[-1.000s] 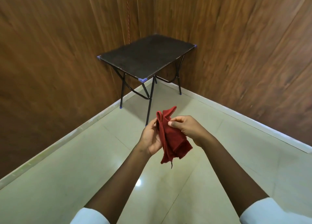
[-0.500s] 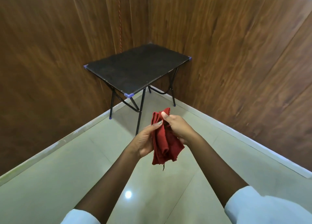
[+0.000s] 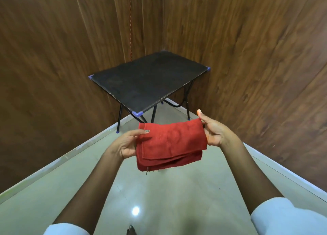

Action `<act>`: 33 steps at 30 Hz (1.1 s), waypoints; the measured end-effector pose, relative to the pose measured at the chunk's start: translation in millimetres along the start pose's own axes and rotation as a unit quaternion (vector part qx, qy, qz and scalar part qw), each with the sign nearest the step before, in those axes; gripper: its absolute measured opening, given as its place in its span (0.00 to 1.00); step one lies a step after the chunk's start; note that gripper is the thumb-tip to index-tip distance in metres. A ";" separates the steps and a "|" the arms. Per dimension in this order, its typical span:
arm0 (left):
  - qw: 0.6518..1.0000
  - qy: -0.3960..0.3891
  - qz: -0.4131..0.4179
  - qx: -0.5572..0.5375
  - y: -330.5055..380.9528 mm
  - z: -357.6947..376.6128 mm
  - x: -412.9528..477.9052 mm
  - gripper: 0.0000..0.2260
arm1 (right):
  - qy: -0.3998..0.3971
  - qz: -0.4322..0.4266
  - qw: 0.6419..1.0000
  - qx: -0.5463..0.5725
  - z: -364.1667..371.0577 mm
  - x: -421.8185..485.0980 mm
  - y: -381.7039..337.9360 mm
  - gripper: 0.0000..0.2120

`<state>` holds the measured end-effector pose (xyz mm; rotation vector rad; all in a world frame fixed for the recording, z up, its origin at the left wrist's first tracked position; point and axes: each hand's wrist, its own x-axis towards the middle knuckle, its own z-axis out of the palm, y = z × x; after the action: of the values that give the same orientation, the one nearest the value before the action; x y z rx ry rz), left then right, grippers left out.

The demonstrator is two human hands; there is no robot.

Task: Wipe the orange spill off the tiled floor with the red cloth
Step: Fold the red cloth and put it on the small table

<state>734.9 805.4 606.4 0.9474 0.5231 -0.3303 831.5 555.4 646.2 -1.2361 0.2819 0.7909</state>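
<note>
**Left hand (image 3: 128, 145), right hand (image 3: 215, 133), one folded red cloth (image 3: 169, 144)**

Held in the air between both hands, spread flat in several layers. Pinched at its left edge, thumb on top, fingers curled beneath; gripped at its right edge, fingers curled round, thumb raised. Beyond the hands, pushed into the corner of dark wood-panelled walls (image 3: 256, 57): a black folding bench (image 3: 148, 79) with blue corner caps. Below the hands: pale glossy tiled floor (image 3: 177, 195) with a lamp glare (image 3: 135, 211), pale skirting (image 3: 53, 167) along both walls. Nearest the body: white sleeves (image 3: 283, 218).
</note>
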 end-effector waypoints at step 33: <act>0.916 0.169 0.322 0.171 228.3 -30.1 223.3 0.31 | 0.250 -0.367 0.760 -0.474 139.5 273.0 -176.2 0.23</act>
<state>1022.6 946.4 622.7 1.4707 0.4396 0.3605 1113.1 768.8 660.3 -2.3177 -0.2443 -0.1917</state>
